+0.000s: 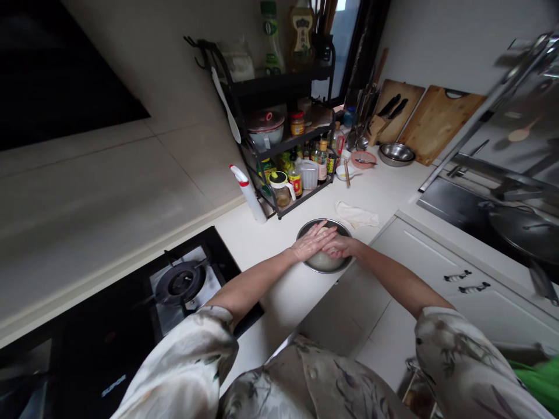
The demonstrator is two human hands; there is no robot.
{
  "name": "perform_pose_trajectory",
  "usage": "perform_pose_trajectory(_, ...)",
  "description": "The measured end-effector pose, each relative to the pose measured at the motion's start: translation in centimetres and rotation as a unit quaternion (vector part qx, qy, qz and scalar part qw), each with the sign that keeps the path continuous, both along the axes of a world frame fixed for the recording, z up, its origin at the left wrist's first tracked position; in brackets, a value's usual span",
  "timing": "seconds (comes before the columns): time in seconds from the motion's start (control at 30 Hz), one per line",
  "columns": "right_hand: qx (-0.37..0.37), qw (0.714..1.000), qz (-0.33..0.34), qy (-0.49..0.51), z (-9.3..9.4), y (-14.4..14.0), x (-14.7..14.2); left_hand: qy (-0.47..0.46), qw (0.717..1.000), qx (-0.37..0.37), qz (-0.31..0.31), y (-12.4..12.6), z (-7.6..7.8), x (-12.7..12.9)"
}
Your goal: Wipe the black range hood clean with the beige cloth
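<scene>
A steel bowl (305, 231) stands on the white counter near its front edge, with pale dough (322, 261) inside. My left hand (312, 242) lies flat over the bowl, fingers stretched out, pressing on the dough. My right hand (337, 247) sits just beside and partly under it, fingers curled against the dough at the bowl's right side. Most of the dough is hidden by both hands.
A black rack (283, 145) of jars and bottles stands behind the bowl, a white spray bottle (248, 195) to its left, a cloth (357, 215) to the right. A gas hob (181, 282) lies left. Further back are a small steel bowl (396, 153) and cutting boards (437, 122).
</scene>
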State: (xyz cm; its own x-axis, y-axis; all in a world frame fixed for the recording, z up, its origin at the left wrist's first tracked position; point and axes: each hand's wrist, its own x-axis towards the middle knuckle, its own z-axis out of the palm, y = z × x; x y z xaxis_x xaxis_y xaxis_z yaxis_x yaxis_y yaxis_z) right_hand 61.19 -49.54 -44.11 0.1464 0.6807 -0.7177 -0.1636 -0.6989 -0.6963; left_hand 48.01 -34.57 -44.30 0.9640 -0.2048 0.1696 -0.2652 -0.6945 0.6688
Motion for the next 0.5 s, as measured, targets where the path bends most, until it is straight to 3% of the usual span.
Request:
perform_pose_trajectory(0.07, -0.028, 0.998, 0.055, 0.013, 0.4, 0.2, -0.2, 0.039, 0.998, -0.033, 0.031, -0.4, 0.2, 0.5)
perform_pose_trajectory(0.17, -0.041, 0.994, 0.097, -0.009, 0.4, 0.4, -0.3, 0.115, 0.978, -0.111, 0.135, -1.2, 0.2, 1.1)
perform_pose_trajectory(0.33, -0.006, 0.985, 0.084, -0.148, -0.5, 1.3, -1.3, 0.145, 0.945, -0.175, 0.234, -1.9, -1.1, 1.8)
perform_pose_trajectory(0.5, 0.026, 0.948, 0.072, -0.309, -1.5, 2.1, -2.2, 0.173, 0.912, -0.232, 0.292, -2.4, -2.7, 2.4)
